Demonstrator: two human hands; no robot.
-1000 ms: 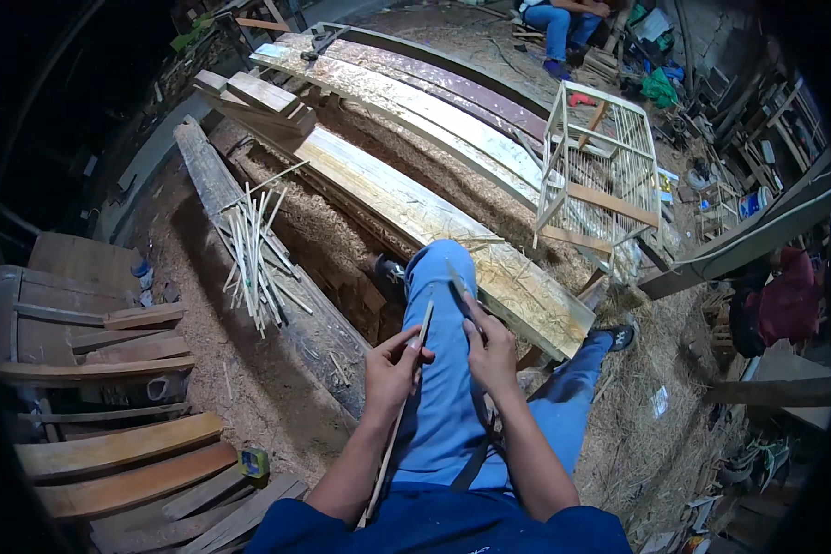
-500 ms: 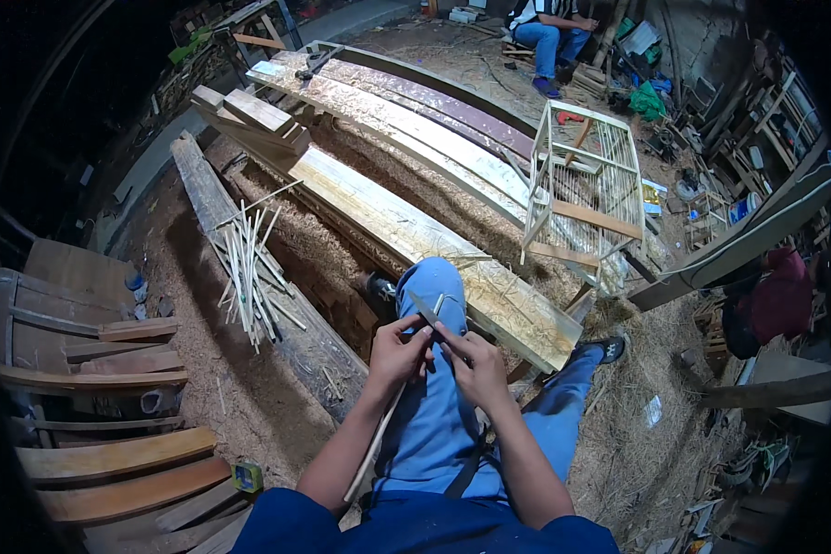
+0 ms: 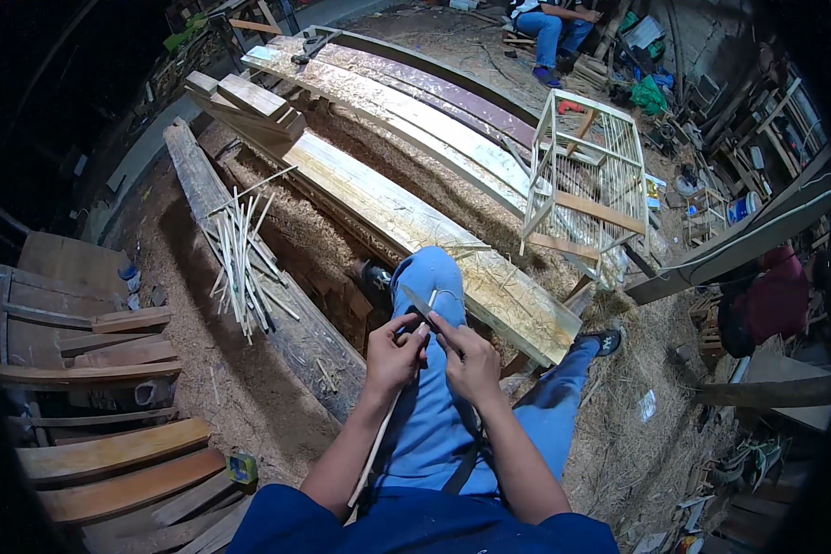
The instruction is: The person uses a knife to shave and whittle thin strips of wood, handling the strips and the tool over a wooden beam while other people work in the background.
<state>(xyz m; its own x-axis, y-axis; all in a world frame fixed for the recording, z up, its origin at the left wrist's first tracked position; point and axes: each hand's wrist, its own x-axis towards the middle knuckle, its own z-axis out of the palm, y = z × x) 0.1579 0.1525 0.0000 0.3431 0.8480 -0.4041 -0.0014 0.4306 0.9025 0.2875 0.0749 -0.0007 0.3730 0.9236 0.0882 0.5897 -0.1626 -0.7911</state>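
Above my raised knee, my left hand (image 3: 394, 358) is closed round a thin pale wooden stick (image 3: 375, 452). The stick runs down along my left forearm, and its tip shows just past my fingers. My right hand (image 3: 471, 362) grips a knife, its handle mostly hidden by the fingers. The grey knife blade (image 3: 416, 301) slants up and left across the stick near its tip. A thin curled shaving appears beside the tip, over the denim. Both hands nearly touch. To the left, a bundle of similar thin sticks (image 3: 240, 263) lies across a weathered plank (image 3: 319, 355).
A long pale beam (image 3: 369, 194) passes beyond my knee, with short wood blocks (image 3: 254, 95) at its far end. A slatted wooden frame (image 3: 591, 175) stands at right. Curved boards (image 3: 120, 448) and a tape measure (image 3: 242, 468) lie lower left. Another person (image 3: 552, 37) sits at the back.
The view has shifted slightly. My right hand and the knife have moved a little along the stick, and a thin curled shaving now shows by its tip. My left hand keeps its hold.
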